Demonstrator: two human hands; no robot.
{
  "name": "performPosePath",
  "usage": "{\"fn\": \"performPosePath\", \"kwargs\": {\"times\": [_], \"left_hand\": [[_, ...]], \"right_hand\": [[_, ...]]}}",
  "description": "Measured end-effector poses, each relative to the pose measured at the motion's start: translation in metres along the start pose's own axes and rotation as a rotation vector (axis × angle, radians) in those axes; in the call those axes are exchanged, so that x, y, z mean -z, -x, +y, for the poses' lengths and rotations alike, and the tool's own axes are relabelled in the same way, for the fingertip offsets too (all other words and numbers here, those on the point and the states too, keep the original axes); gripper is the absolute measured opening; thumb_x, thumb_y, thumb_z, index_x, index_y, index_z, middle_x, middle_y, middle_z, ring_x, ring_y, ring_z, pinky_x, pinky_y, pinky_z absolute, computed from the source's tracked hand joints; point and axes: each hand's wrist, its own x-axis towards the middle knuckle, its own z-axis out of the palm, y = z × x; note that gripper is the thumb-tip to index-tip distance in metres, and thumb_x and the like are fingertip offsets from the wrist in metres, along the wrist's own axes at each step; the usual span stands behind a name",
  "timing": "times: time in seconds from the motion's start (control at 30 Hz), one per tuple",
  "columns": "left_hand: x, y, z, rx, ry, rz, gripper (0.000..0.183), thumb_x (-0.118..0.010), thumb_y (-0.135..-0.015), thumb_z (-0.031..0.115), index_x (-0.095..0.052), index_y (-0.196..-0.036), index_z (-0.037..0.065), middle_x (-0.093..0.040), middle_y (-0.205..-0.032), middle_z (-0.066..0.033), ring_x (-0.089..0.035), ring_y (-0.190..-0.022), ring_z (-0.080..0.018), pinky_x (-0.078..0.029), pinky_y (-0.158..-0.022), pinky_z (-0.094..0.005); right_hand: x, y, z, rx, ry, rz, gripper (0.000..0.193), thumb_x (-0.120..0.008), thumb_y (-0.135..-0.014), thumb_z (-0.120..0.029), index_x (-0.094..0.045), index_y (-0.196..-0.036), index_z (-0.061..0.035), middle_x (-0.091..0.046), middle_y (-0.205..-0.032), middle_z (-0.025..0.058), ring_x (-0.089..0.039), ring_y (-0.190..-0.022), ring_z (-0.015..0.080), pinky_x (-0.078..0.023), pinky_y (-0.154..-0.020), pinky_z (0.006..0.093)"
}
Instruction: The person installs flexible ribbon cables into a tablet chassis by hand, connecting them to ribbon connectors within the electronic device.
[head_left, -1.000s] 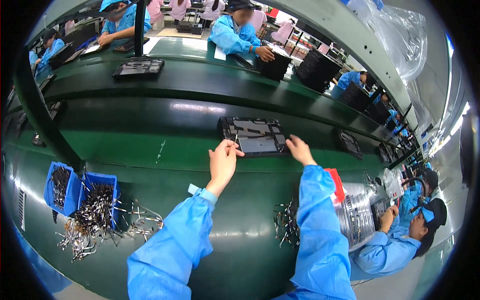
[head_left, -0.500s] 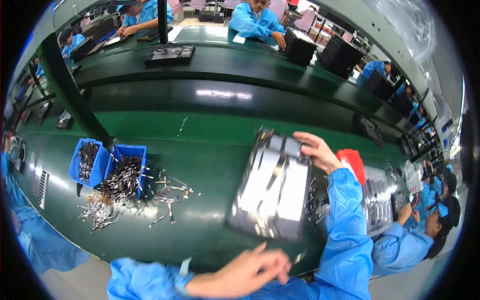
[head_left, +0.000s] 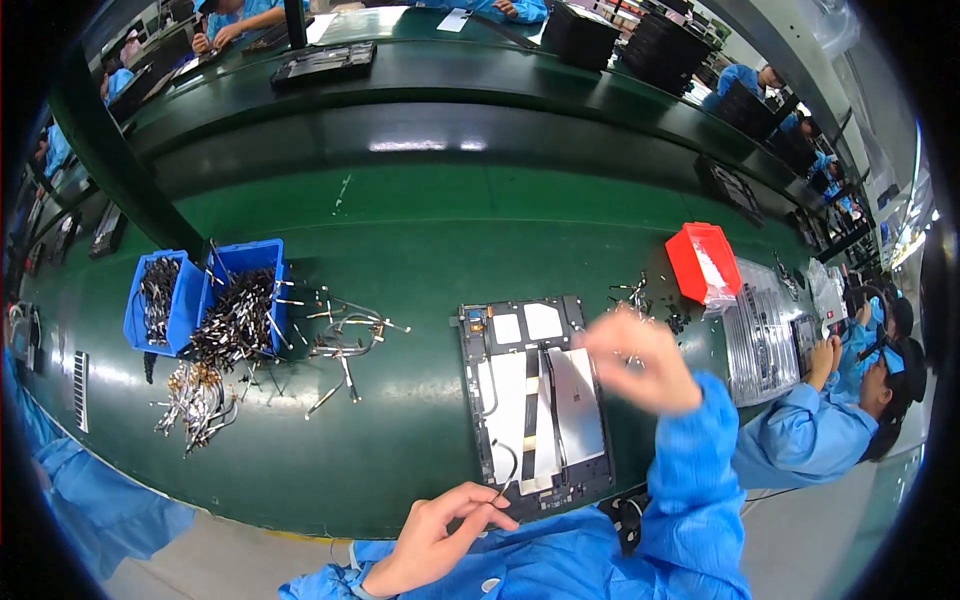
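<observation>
An opened tablet-like device [head_left: 572,400] lies on the green bench in front of me, its inside facing up, with silver battery panels and a dark frame. At its lower left corner, my left hand [head_left: 440,535] pinches the end of a short thin black cable [head_left: 516,462], which curves up over the silver panel. Over the device's upper right edge hovers my right hand [head_left: 645,362], smeared by motion; whether its fingers hold anything cannot be made out.
Two blue bins [head_left: 182,310] full of short cables stand at the left, with loose cables [head_left: 345,345] beside them. At the right are a red bin [head_left: 700,262], small dark parts and a clear plastic tray [head_left: 757,345]. A co-worker [head_left: 815,425] sits beyond it.
The device, earlier tilted up in my right hand, now lies flat on the bench. My right hand has let go of it. My left hand has moved left to the device's lower corner.
</observation>
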Motion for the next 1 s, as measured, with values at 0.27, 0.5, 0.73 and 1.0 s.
{"fn": "performPosePath", "kwargs": {"times": [0.27,0.5,0.73,1.0], "left_hand": [[-0.004,-0.022,0.009,-0.119,-0.114,-0.019,0.015,-0.053,-0.096,0.006,-0.059,-0.108,-0.001,-0.074,-0.091,-0.0098,-0.072,-0.084,-0.0228,-0.055,-0.075,-0.0311],[0.023,-0.037,0.011,-0.661,-1.261,0.393,0.018,-0.069,-0.076,0.02,-0.068,-0.09,0.009,-0.068,-0.092,-0.001,-0.064,-0.087,-0.0158,-0.05,-0.082,-0.031],[0.024,-0.041,0.006,-0.627,-1.352,0.399,0.028,-0.068,-0.073,0.015,-0.07,-0.1,0.01,-0.068,-0.099,-0.001,-0.063,-0.09,-0.0182,-0.05,-0.078,-0.0319],[0.023,-0.054,0.001,-0.649,-1.494,0.342,0.028,-0.062,-0.078,0.019,-0.07,-0.103,0.011,-0.066,-0.096,-0.0007,-0.062,-0.089,-0.0147,-0.048,-0.078,-0.0273]], "right_hand": [[-0.064,0.026,-0.045,0.168,-0.067,-0.1,0.034,-0.069,-0.077,0.0,-0.07,-0.11,-0.0044,-0.063,-0.094,0.0069,-0.064,-0.082,0.0227,-0.055,-0.071,0.0314],[-0.086,-0.006,-0.04,-0.515,-0.513,0.127,0.012,-0.07,-0.085,0.0,-0.072,-0.096,0.0035,-0.07,-0.086,0.0095,-0.071,-0.073,0.0145,-0.056,-0.063,0.0232],[-0.1,-0.006,-0.02,-0.599,-0.578,0.16,0.011,-0.07,-0.085,0.001,-0.071,-0.095,0.0044,-0.069,-0.085,0.0093,-0.071,-0.072,0.0144,-0.056,-0.061,0.0225],[-0.102,-0.006,-0.02,-0.584,-0.535,0.178,0.009,-0.071,-0.084,0.001,-0.071,-0.092,0.0033,-0.068,-0.083,0.009,-0.07,-0.067,0.0129,-0.055,-0.057,0.022]]}}
